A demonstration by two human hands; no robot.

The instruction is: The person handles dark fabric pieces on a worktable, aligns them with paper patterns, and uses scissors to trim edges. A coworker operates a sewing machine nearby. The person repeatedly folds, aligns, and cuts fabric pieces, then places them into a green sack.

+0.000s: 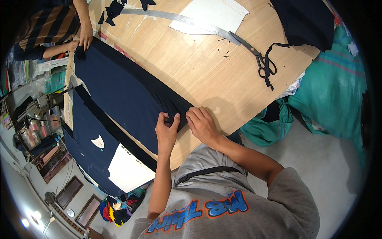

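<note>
A long piece of navy fabric [123, 83] stretches across the wooden table from the far left to my hands. My left hand [166, 133] grips its near end, fingers curled and thumb pressed against bunched folds. Close to its right, my right hand [202, 124] pinches the fabric's corner between thumb and fingers. At the far end, another person's hands [84, 38] hold the same piece down. Beside it on the left lies more navy fabric [89, 123], with a large white pattern piece [129, 169] and a small white shield-shaped piece [98, 141] on top.
Black-handled scissors [258, 57] and a long curved metal ruler [171, 16] lie on the table [159, 51], by a white pattern sheet [211, 16]. Dark fabric [304, 24] covers the far right corner. Green sacks [334, 87] stand beside the table; colourful cloth [117, 209] is piled lower left.
</note>
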